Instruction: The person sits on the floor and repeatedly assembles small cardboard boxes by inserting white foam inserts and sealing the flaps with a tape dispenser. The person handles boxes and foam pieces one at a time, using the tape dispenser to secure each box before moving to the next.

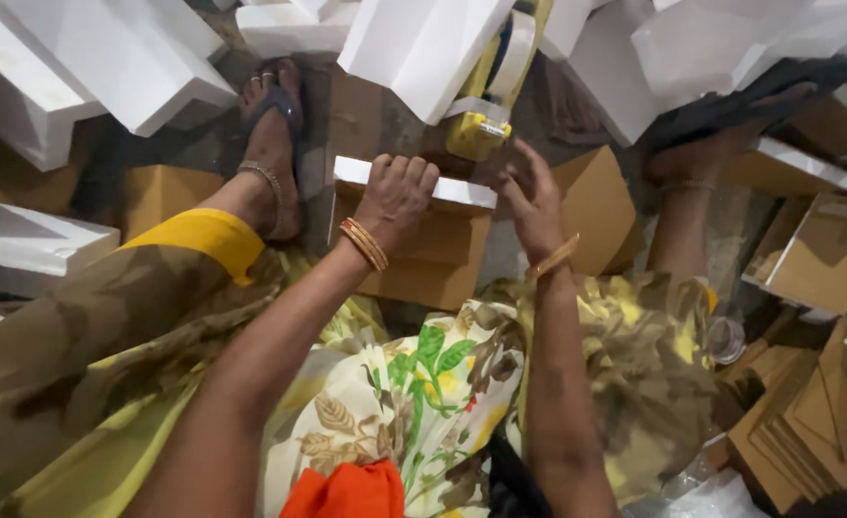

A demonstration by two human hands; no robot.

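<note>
Cardboard box [423, 254], brown with a white strip along its far top edge, sits on the floor [510, 254] between the person's feet. Left hand [396, 192] curls closed over that strip; right hand [531, 197] rests half open at the box's right corner. White foam blocks [145, 58] and stacked cardboard sheets [798, 432] crowd the dim floor all around.

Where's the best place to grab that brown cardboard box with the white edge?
Probably the white top edge of the cardboard box, from above. It stands upright and thin, so fingers can curl over the rim as the left hand does; the right hand can steady its right end.
</note>
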